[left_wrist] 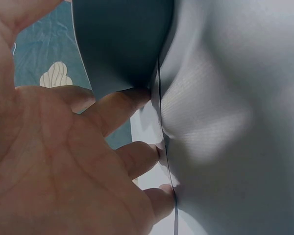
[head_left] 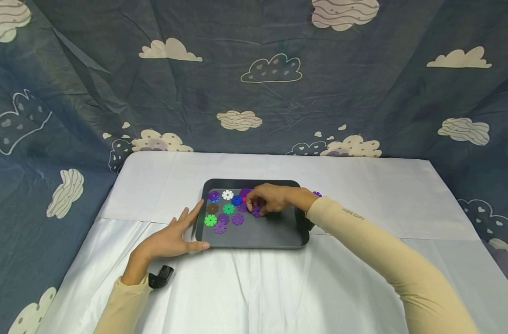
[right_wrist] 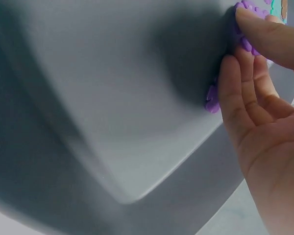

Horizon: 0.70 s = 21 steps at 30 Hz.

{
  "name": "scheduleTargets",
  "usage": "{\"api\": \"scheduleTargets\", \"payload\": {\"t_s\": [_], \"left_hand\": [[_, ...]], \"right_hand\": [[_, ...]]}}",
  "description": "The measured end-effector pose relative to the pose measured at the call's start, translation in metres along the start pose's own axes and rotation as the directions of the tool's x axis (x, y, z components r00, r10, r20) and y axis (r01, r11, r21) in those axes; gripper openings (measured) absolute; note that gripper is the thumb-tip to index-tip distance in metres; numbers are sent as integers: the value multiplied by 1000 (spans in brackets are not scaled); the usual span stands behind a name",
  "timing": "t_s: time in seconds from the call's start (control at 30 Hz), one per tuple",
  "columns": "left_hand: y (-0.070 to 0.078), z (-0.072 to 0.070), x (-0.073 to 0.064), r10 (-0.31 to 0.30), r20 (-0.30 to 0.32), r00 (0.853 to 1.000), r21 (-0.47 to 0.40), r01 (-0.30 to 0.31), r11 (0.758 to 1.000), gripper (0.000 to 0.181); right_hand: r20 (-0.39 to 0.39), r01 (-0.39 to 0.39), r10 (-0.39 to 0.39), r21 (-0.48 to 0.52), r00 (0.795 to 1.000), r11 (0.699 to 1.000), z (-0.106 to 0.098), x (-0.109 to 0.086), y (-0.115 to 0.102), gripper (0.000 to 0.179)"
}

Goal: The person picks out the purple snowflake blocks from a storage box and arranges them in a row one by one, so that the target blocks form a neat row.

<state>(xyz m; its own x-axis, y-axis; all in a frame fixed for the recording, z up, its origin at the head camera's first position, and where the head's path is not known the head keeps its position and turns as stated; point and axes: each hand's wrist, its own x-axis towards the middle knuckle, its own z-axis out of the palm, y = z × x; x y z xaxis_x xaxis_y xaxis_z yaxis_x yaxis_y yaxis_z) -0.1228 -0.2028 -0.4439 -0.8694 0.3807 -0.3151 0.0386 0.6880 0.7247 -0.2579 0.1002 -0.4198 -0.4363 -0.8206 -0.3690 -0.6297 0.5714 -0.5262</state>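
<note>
A dark grey tray (head_left: 262, 235) lies on the white-covered table, with notched plastic discs grouped in its left half. My right hand (head_left: 275, 197) reaches over the tray from the right and pinches a purple notched disc (head_left: 257, 211) between thumb and fingers. In the right wrist view, that purple disc (right_wrist: 246, 43) shows by the thumb, and another purple piece (right_wrist: 212, 100) peeks out beside the fingers. My left hand (head_left: 168, 239) touches the tray's left side, its fingers extended along the edge and its thumb at the near corner. The left wrist view shows its fingertips against the tray.
Among the discs in the tray are a white one (head_left: 227, 195), a brown one (head_left: 212, 208), a bright green one (head_left: 210, 220) and a blue one (head_left: 237, 200). Outside the tray, a purple disc (head_left: 317, 194) is partly hidden behind my right wrist. A cloud-patterned dark cloth (head_left: 220, 102) surrounds the table.
</note>
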Motion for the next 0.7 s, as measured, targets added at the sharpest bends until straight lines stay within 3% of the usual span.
{"api": "scheduleTargets", "payload": {"t_s": [0.3, 0.7], "left_hand": [[0, 0, 0, 11, 3, 1000, 5, -11, 1000, 112], [1, -1, -1, 24, -1, 1000, 3, -24, 1000, 113]], "right_hand": [[-14, 14, -14, 53, 1000, 999, -3, -3, 6, 33], [10, 35, -36, 109, 999, 993, -12, -12, 9, 26]]}}
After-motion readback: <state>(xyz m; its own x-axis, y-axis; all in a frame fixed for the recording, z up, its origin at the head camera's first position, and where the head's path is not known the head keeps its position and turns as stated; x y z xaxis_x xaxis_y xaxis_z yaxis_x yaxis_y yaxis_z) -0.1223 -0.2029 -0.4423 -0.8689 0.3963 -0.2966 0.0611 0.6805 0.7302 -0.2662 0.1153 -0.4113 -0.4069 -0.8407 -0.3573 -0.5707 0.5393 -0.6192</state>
